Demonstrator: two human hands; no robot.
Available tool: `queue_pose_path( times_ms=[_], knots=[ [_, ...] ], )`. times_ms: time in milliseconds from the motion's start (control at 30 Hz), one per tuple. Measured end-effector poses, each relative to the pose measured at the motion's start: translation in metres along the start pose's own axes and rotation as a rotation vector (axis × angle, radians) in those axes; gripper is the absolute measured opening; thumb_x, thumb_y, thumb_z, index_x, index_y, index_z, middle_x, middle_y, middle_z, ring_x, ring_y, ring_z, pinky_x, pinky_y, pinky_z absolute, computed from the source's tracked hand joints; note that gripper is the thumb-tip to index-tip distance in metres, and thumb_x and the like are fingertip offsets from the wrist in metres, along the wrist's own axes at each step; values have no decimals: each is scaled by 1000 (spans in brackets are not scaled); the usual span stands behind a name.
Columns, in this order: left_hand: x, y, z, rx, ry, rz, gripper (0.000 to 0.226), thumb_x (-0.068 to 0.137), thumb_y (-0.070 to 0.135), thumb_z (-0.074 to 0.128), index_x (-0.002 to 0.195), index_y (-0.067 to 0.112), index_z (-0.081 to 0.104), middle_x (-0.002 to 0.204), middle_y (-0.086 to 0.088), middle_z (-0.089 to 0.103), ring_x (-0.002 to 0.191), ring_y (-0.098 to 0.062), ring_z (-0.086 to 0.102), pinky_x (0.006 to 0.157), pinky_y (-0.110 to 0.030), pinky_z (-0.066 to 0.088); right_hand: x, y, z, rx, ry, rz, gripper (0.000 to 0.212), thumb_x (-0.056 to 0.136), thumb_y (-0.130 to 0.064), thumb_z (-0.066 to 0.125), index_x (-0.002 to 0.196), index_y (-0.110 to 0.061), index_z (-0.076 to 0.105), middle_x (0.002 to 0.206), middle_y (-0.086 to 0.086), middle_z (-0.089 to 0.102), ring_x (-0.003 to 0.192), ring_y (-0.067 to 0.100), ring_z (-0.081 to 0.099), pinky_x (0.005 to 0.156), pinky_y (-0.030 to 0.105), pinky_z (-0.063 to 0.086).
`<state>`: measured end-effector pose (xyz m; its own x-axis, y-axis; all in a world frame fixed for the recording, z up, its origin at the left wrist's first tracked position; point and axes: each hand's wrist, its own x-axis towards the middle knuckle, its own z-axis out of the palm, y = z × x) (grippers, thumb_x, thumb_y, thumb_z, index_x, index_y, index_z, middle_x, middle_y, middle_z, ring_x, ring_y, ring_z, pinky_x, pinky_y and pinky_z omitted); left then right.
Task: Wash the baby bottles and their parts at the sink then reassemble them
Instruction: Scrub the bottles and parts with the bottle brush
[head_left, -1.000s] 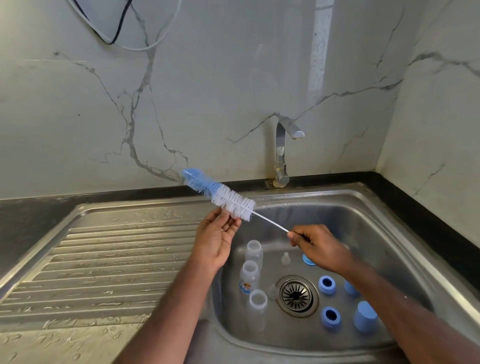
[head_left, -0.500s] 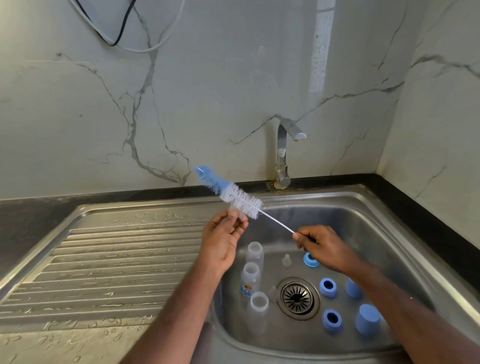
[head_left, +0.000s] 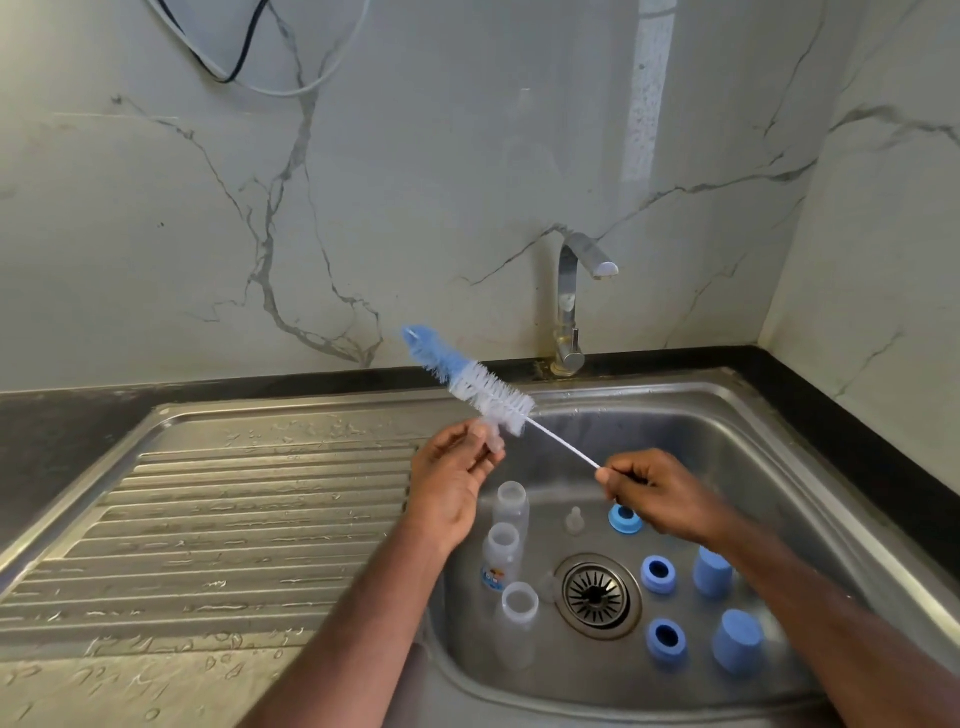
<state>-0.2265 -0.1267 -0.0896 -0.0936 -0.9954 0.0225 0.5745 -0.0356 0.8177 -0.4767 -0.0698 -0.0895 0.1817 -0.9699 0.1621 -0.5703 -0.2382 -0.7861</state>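
Head view, looking down on a steel sink (head_left: 779, 415). Bottle brush (head_left: 470, 382) held in the air over the far left corner of the basin, tilted, blue tip up and to the left, white bristles lower, thin white wire handle running down to the right. Right hand (head_left: 660, 493) pinching the end of that handle between curled fingers and thumb. Left hand (head_left: 452, 478) just below the white bristles, fingertips pinching a small clear teat (head_left: 491, 436) that touches the bristles. Down in the basin, three clear bottles (head_left: 511, 558) without tops, in a row along the left wall, the middle one bearing a printed label. Another clear teat (head_left: 574, 519) upright on the basin floor, between the far bottle and a blue ring (head_left: 625, 518) lying partly under the right hand. Round drain strainer (head_left: 597, 595) in the middle. Right of the drain, two more blue rings (head_left: 658, 574), one far and one near, and further right two blue caps (head_left: 737, 642) standing dome up. Chrome tap (head_left: 571, 306) rising at the far rim, spout turned right, dry. Ribbed draining board (head_left: 234, 519) on the left, beaded with water. Black counter edge (head_left: 78, 415) round the sink, marble-veined wall (head_left: 415, 182) behind, cables (head_left: 234, 67) hanging at the top.
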Motion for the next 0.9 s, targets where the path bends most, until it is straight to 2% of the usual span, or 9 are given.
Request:
queue_pose_path(
  times_ms=[100,167,267,367,467,533,600,733,900],
  knots=[
    [1,10,-6,-173,133,1,7,95,0,59,94,0,66,82,-13,72,78,-19,72,74,-28,61,-1,3,-4,36,-6,19,32,102,-22,58,74,-9,66,52,-5,47,46,1,43,47,13,37],
    [3,14,-10,-227,163,-1,9,95,-2,58,92,1,66,83,-14,72,80,-20,72,73,-28,61,1,4,-1,-15,-5,19,32,102,-21,58,73,-9,66,54,-5,49,47,1,44,49,13,37],
    [-3,9,-5,-133,70,-49,10,95,-3,58,92,1,67,84,-13,72,78,-19,72,74,-29,61,8,5,13,-151,12,6,34,102,-26,58,69,-20,65,56,-4,53,52,1,47,55,19,42],
    [-9,0,9,-56,-25,-68,11,94,-3,58,93,0,69,81,-12,73,75,-18,70,76,-29,60,14,5,28,-144,72,33,33,102,-26,58,70,-21,65,54,-7,52,52,3,46,56,24,43],
    [-5,7,7,-152,25,-54,9,87,2,64,94,0,68,84,-14,73,78,-19,72,74,-28,60,9,6,13,-127,66,32,34,101,-26,59,68,-23,64,56,-5,52,54,5,49,58,24,43],
    [1,13,-4,-215,81,-40,8,88,0,64,95,0,67,86,-15,73,79,-19,73,72,-27,60,2,5,-1,-120,0,18,37,102,-25,59,65,-26,62,55,-8,54,54,1,50,56,17,42],
    [1,15,-9,-161,70,-37,9,92,-3,60,95,-1,68,85,-15,73,78,-19,72,73,-28,61,0,3,-1,-113,-39,23,39,102,-22,59,63,-26,61,53,-13,55,52,-1,51,55,12,40],
    [-10,4,5,75,-64,-108,13,93,-4,60,89,1,72,85,-16,72,79,-22,70,75,-31,61,11,1,19,-151,62,28,33,101,-24,60,69,-24,66,49,-14,51,49,1,47,54,15,39],
    [-3,1,1,40,-24,-88,8,89,-2,64,94,-7,68,85,-16,71,83,-24,68,71,-29,60,11,5,18,-189,79,46,31,101,-27,59,71,-21,66,54,-6,51,49,2,45,54,19,42]
  ],
)
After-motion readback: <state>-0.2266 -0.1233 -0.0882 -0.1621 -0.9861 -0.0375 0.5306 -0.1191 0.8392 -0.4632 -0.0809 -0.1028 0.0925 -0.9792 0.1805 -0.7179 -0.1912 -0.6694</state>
